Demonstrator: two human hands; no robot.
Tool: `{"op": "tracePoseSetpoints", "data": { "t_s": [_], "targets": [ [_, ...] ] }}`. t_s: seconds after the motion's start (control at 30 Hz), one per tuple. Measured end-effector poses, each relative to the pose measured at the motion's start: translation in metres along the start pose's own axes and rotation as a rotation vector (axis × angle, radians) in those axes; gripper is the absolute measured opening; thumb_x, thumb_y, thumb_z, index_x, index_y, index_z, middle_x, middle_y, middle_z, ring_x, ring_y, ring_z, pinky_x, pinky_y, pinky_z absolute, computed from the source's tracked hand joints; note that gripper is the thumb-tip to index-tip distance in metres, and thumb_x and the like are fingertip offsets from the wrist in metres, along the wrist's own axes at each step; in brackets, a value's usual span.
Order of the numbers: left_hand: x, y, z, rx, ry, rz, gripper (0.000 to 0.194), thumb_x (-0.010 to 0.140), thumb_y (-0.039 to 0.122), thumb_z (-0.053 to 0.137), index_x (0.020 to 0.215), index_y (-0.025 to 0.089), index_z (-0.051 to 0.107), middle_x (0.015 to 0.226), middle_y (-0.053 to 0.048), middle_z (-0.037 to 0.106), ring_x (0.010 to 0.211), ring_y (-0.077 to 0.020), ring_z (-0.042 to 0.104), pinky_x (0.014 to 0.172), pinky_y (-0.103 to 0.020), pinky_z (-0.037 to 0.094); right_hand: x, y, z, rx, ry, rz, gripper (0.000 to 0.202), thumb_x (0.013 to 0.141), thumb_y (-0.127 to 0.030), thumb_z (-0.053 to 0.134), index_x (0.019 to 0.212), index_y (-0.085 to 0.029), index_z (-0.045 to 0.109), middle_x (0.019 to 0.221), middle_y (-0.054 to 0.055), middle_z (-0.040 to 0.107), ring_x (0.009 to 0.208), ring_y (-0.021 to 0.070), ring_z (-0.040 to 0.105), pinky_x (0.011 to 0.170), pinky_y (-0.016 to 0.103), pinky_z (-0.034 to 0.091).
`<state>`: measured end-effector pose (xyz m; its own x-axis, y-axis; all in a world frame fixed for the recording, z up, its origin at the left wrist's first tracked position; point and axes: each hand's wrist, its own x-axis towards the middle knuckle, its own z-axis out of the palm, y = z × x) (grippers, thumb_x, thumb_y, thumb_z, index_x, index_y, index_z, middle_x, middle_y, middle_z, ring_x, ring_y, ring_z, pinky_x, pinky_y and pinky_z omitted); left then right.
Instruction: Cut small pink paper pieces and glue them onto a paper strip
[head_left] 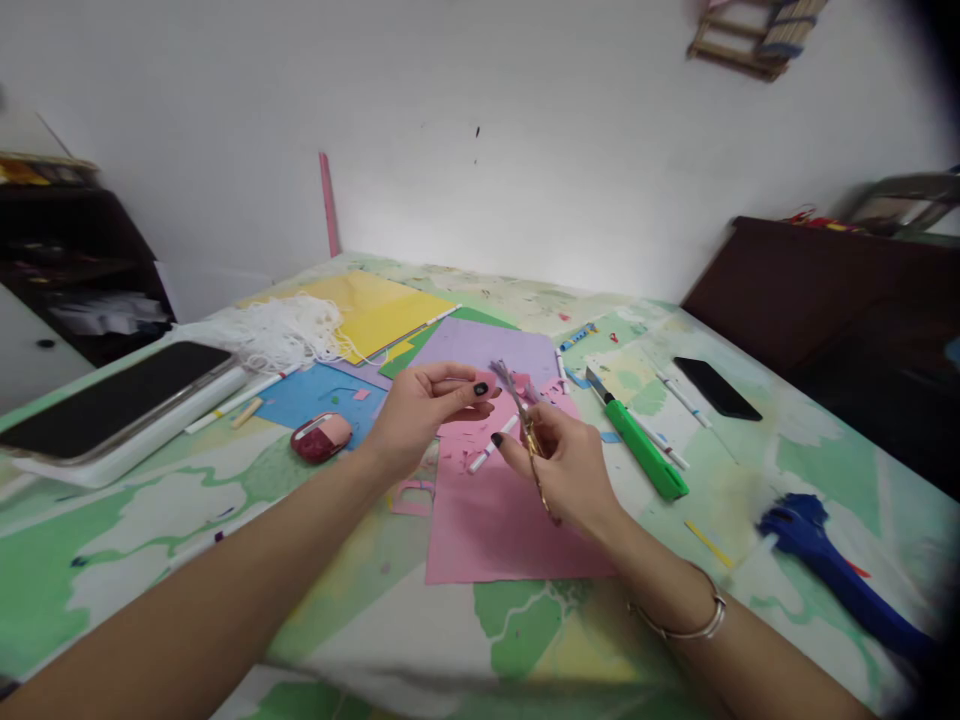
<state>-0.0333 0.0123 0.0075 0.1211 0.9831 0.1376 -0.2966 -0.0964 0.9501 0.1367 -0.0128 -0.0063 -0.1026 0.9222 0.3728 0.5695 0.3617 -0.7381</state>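
One small pink paper pc (489,379) is in L hand (416,410), above the pink sheet (510,540), thumb + fingers pinched on it. R hand (574,460) has fingers clamped round the handles of the scissors (529,432); blade tips are blurry, right by the pc, can't tell if touching. Pink scraps (466,454) + white marker (484,460) on the sheet. Lilac sheet (480,345) behind; blue sheet (292,395) to L, maroon/pink case (321,440) at its edge. R side: green cutter (645,450), blade out, then black phone (718,388); blue-handled tool (832,570) far R. Back L: white string pile (289,325) by yellow sheet (390,310). Pink strip (328,205) upright at wall (570,150).
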Motion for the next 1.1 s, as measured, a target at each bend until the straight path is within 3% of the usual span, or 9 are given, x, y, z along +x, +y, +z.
{"op": "tracePoseSetpoints", "data": {
  "t_s": [0.17, 0.3, 0.67, 1.1],
  "targets": [
    [-0.005, -0.005, 0.007, -0.139, 0.025, -0.070, 0.018, 0.066, 0.022, 0.076, 0.079, 0.014, 0.069, 0.073, -0.003, 0.071, 0.068, -0.0133, 0.067, 0.065, -0.023, 0.053, -0.004, -0.002, 0.004, -0.186, 0.055, -0.085, 0.029, 0.069, -0.037, 0.065, 0.064, -0.020, 0.042, 0.049, -0.007, 0.044, 0.046, 0.0080, 0.037, 0.047, 0.022, 0.027],
    [-0.009, -0.008, 0.013, -0.233, 0.027, -0.155, 0.015, 0.067, 0.020, 0.075, 0.079, 0.014, 0.069, 0.077, -0.003, 0.071, 0.072, -0.0135, 0.067, 0.068, -0.024, 0.053, -0.005, 0.000, 0.007, -0.231, 0.075, -0.145, 0.027, 0.070, -0.036, 0.063, 0.065, -0.020, 0.042, 0.049, -0.007, 0.045, 0.045, 0.0081, 0.037, 0.048, 0.022, 0.028],
    [-0.012, -0.007, 0.017, -0.312, 0.041, -0.167, 0.010, 0.068, 0.018, 0.073, 0.076, 0.014, 0.069, 0.076, -0.003, 0.071, 0.074, -0.0136, 0.066, 0.078, -0.030, 0.050, -0.004, 0.003, 0.008, -0.303, 0.118, -0.202, 0.023, 0.073, -0.037, 0.061, 0.067, -0.020, 0.046, 0.050, -0.005, 0.050, 0.044, 0.0094, 0.041, 0.049, 0.023, 0.029],
    [-0.012, -0.009, 0.019, -0.338, 0.047, -0.144, 0.010, 0.066, 0.016, 0.074, 0.075, 0.013, 0.070, 0.075, -0.003, 0.071, 0.073, -0.0129, 0.066, 0.079, -0.029, 0.051, -0.004, 0.003, 0.008, -0.285, 0.118, -0.193, 0.025, 0.074, -0.040, 0.060, 0.067, -0.020, 0.046, 0.049, -0.004, 0.051, 0.044, 0.0097, 0.042, 0.048, 0.023, 0.028]
  ]
}}
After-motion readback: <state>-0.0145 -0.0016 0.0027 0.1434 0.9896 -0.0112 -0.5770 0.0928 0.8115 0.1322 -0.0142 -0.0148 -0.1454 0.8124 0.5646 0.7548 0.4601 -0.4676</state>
